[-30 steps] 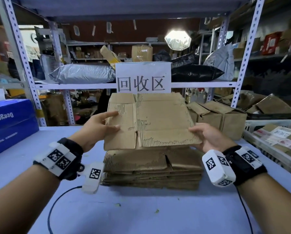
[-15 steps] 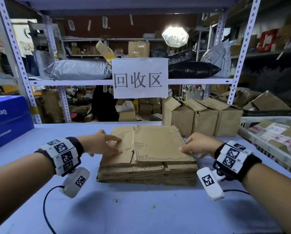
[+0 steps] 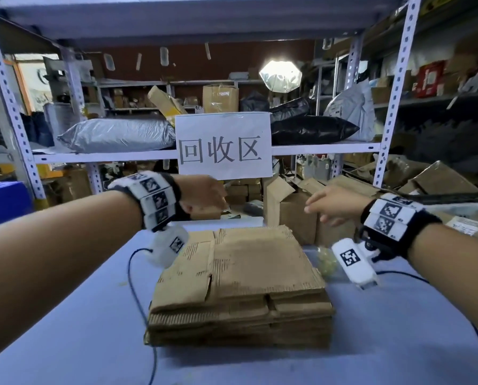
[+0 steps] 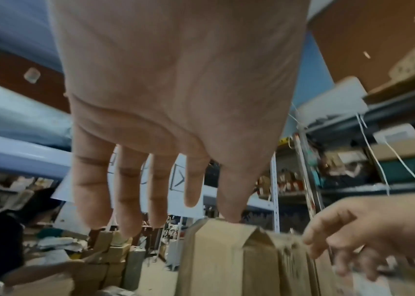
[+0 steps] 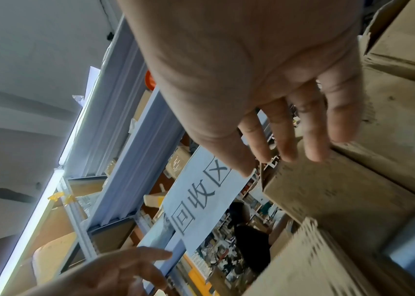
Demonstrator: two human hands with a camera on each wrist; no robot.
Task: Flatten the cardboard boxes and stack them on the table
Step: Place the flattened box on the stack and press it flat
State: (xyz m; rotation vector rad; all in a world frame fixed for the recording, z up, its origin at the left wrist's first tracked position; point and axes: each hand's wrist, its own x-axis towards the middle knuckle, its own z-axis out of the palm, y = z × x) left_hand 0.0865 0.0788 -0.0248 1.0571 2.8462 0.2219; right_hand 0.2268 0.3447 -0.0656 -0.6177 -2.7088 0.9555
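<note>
right hand spread, above cardboard box

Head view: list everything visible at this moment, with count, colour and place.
Stack of flattened boxes: one pile, brown, middle of the table.
Table: one, pale blue, under the pile.
Upright boxes: a few, brown, not yet flattened, behind the pile to the right.
Paper sign: one, white with black characters, hanging on the shelf edge.
Silver bag: one, on the shelf, left of the sign.
Black bag: one, on the shelf, right of the sign.
Blue box: one, far left edge.
Basket: one, white, far right, holding cardboard.
Left hand: empty, raised beyond the pile.
Right hand: empty, fingers loose, near the upright boxes.
</note>
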